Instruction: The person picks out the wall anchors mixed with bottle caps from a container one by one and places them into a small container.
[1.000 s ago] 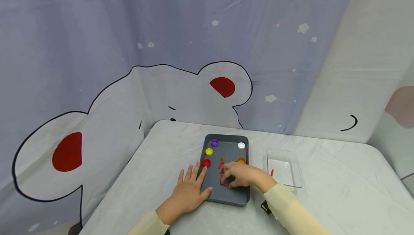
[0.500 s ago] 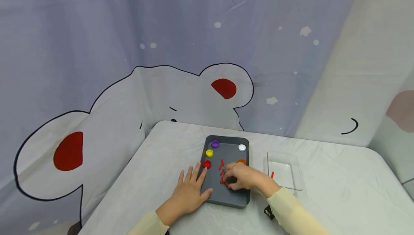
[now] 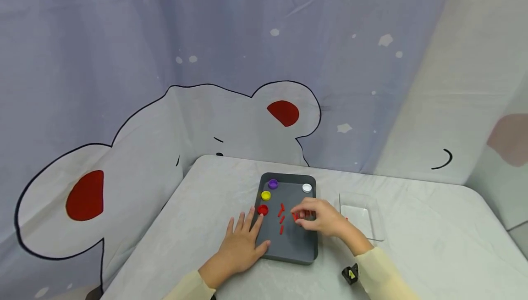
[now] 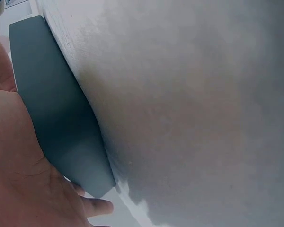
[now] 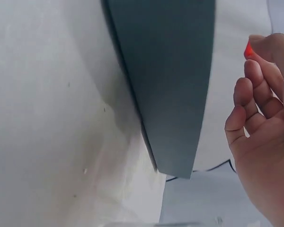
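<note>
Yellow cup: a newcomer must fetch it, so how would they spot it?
A dark grey tray lies on the white table. Along its left side in the head view, between the purple cup and the red cup, sits the yellow cup, the only yellow one.

A tray [image 3: 288, 250] lies on the desk [image 3: 222, 185], three caps [image 3: 266, 195] lined along its left side, another cap [image 3: 307, 187] in its far right corner and four sticks [image 3: 282, 230] down the middle. The left hand [image 3: 239, 247] lies across the left rim; the right fingers [image 3: 306, 206] hold a further stick [image 3: 294, 216] over the right half. A container [image 3: 363, 218] sits to the tray's right; a curtain [image 3: 231, 38] hangs behind the desk.
</note>
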### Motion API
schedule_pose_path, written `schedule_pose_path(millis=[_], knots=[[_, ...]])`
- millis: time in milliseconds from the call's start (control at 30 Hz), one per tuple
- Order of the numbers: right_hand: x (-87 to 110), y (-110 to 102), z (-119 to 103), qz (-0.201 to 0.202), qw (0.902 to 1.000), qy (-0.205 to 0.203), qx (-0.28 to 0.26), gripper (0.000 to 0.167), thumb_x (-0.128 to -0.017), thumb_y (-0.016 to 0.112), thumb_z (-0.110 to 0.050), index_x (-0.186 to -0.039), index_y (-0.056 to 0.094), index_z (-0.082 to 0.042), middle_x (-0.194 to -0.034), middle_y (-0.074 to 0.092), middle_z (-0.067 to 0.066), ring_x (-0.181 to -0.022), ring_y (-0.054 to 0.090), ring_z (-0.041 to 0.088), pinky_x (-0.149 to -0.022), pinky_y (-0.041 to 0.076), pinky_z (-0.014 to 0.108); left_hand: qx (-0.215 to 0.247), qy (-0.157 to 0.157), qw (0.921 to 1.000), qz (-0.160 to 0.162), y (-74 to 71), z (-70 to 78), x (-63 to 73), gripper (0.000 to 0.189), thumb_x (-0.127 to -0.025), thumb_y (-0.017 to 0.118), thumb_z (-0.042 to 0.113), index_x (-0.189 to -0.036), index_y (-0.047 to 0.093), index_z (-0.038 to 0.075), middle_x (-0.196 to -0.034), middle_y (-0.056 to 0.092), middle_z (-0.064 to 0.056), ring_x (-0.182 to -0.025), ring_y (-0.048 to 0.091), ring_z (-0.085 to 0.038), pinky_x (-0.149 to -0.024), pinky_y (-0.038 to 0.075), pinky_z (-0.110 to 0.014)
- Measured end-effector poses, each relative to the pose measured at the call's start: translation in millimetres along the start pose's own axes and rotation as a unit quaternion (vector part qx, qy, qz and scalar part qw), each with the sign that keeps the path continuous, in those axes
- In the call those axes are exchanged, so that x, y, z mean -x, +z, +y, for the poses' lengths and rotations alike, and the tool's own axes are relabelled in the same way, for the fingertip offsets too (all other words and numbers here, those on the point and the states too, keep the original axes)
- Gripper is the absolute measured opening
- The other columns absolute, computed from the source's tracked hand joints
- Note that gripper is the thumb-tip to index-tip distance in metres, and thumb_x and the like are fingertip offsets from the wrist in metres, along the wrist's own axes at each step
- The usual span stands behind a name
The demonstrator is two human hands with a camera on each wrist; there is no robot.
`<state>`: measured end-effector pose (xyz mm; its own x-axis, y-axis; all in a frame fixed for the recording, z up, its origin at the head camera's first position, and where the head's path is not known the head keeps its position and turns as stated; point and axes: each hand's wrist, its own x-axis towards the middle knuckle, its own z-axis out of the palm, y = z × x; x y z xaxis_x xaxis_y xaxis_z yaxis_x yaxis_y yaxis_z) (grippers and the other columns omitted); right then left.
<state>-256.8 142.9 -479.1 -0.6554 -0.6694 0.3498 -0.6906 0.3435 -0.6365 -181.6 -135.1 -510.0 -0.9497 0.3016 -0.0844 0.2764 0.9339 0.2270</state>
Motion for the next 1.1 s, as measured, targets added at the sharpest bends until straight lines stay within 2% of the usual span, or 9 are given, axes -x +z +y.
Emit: schedule_pose_path(millis=[233,500,700,833,967,1100], knots=[[14.5,-6.7,1.2,0.079,0.9957,0.01,-0.046,0.024,-0.084,0.079,0.0,-0.108,0.076,-0.006,-0.082,0.062,-0.005,-0.074,0.059,0.017,-0.066,0.052,0.034,0.0,-0.001,1.0,0.001,1.4,0.6,-0.1,0.076,-0.101,0.044,0.061,-0.161,0.03,0.017,-0.169,0.013,-0.014,-0.152,0.018,-0.045,-0.118,0.011,-0.067],[25.3,-16.4,-7.8,0.108,0.9929,0.031,-0.038,0.027,-0.084,0.075,0.008,-0.11,0.073,0.002,-0.08,0.063,0.007,-0.073,0.056,0.024,-0.065,0.05,0.037,0.005,0.001,1.0,0.006,-0.2,0.7,-0.7,0.076,-0.101,0.044,0.061,-0.161,0.03,0.016,-0.169,0.014,-0.014,-0.152,0.017,-0.046,-0.118,0.01,-0.067],[32.2,-31.5,-29.2,0.125,0.991,0.036,-0.031,0.027,-0.082,0.074,0.011,-0.107,0.074,0.002,-0.076,0.062,0.007,-0.07,0.055,0.015,-0.063,0.049,0.029,0.003,-0.003,1.0,-0.001,1.2,0.4,0.7,0.076,-0.101,0.042,0.062,-0.161,0.03,0.017,-0.169,0.014,-0.014,-0.152,0.017,-0.046,-0.118,0.011,-0.067],[39.3,-38.9,-33.9,0.141,0.989,0.043,-0.017,0.026,-0.082,0.074,0.011,-0.107,0.074,0.001,-0.075,0.061,0.004,-0.069,0.055,0.009,-0.064,0.048,0.024,0.003,-0.002,1.0,0.002,1.2,0.6,1.4,0.076,-0.101,0.042,0.062,-0.161,0.03,0.016,-0.169,0.014,-0.014,-0.152,0.018,-0.047,-0.117,0.011,-0.068],[46.3,-44.1,-29.8,0.149,0.9875,0.051,-0.01,0.026,-0.083,0.074,0.01,-0.107,0.074,0.002,-0.074,0.06,0.002,-0.07,0.055,0.008,-0.064,0.049,0.024,0.002,-0.001,0.9999,0.01,1.2,0.5,1.3,0.076,-0.101,0.043,0.062,-0.161,0.031,0.016,-0.169,0.016,-0.015,-0.151,0.018,-0.047,-0.117,0.012,-0.068],[56.8,-46.1,-4.8,0.146,0.9868,0.067,-0.018,0.028,-0.085,0.075,0.006,-0.112,0.073,-0.001,-0.075,0.06,0.0,-0.068,0.056,0.009,-0.063,0.05,0.025,0.004,0.001,0.9999,0.013,0.7,0.5,1.3,0.076,-0.101,0.044,0.061,-0.16,0.032,0.016,-0.168,0.017,-0.015,-0.151,0.019,-0.047,-0.117,0.012,-0.068]])
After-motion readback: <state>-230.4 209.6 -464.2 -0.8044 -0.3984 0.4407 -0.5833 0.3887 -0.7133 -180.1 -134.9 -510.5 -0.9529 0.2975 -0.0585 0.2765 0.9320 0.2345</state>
